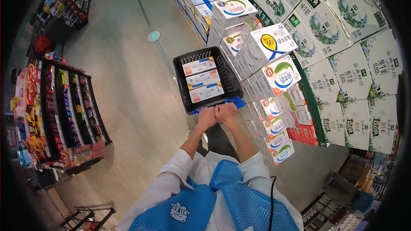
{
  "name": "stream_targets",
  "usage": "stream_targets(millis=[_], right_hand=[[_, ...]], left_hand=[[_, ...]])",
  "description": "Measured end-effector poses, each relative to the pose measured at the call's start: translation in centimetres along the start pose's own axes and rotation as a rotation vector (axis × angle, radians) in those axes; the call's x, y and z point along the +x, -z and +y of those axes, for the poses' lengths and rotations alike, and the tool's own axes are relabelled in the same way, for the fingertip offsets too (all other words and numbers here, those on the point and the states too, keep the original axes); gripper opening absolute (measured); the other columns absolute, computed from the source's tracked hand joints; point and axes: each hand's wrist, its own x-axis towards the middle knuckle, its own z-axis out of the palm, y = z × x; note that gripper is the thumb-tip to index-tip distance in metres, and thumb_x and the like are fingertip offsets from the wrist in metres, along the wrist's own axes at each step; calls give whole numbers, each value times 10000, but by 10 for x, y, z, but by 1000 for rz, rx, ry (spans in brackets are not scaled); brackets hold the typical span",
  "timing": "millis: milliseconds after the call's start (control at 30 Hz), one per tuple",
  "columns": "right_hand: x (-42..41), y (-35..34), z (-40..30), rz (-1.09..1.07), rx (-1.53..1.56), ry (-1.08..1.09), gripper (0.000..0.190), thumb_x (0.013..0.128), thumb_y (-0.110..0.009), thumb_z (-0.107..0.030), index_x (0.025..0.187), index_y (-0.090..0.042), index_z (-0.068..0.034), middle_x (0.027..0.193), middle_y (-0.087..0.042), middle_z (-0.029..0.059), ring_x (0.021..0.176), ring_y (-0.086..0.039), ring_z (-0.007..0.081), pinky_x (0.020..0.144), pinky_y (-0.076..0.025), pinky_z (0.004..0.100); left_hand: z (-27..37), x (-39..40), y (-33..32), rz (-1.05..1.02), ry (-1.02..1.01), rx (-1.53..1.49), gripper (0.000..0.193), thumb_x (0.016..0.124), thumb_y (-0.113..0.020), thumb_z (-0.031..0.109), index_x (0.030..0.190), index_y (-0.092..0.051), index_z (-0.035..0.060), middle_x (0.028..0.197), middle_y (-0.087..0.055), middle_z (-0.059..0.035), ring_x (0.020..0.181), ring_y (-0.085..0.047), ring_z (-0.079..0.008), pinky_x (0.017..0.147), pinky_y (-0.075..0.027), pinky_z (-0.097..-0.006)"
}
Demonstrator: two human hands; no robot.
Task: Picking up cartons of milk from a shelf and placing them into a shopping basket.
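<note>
A black plastic shopping basket (229,73) with perforated sides stands out in front of me, tilted slightly in the view. Three white milk cartons with carry handles (203,79) lie in a row inside it. Along its near rim runs a blue handle (237,102). My left hand (207,117) and my right hand (226,113) are closed side by side on that handle, knuckles touching. The fingers are partly hidden beneath the hands.
Stacked milk cartons (282,77) rise close along the basket's right side, with larger milk boxes (327,35) behind them. A snack shelf (69,109) stands at the left across the grey floor (118,70). A black metal frame (86,215) is at the lower left.
</note>
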Motion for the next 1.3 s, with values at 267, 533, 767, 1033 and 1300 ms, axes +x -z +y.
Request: stream_targets(millis=[267, 533, 767, 1033, 1300], right_hand=[[-69, 23, 3, 84, 15, 41, 282, 734, -572, -297, 549, -648, -98, 541, -569, 150, 558, -576, 334, 582, -468, 449], [-118, 31, 32, 71, 31, 168, 260, 700, -565, -238, 517, -625, -63, 527, -569, 139, 534, -561, 314, 588, -442, 434], [-131, 37, 47, 188, 143, 253, 226, 688, -592, -169, 492, -587, -56, 513, -558, 118, 518, -543, 289, 595, -437, 410], [-140, 51, 46, 224, 220, 268, 220, 719, -609, -158, 529, -584, -50, 534, -547, 125, 536, -547, 299, 599, -437, 416], [-145, 69, 22, 45, 66, 273, 144, 800, -557, -100, 877, -624, 2, 854, -602, 196, 901, -573, 346, 863, -418, 439]], left_hand=[[27, -60, -32, -68, 56, -37, 289, 754, -611, 307, 910, -648, 67, 880, -674, -170, 800, -644, -376, 696, -530, -463], [52, -95, -65, -173, 9, -66, 286, 745, -603, 296, 900, -649, 61, 879, -668, -188, 825, -633, -382, 728, -510, -470], [64, -117, -86, 44, -47, -225, 243, 705, -626, 153, 905, -624, 14, 885, -635, -221, 862, -600, -399, 751, -488, -470], [56, -186, -101, 389, -47, -344, 401, 731, -571, 27, 1132, -558, 21, 1170, -526, -195, 1057, -512, -391, 858, -454, -435], [-2, -321, -51, 195, 329, -488, 222, 809, -561, 70, 1000, -637, -14, 921, -659, -184, 830, -644, -326, 758, -512, -376]])
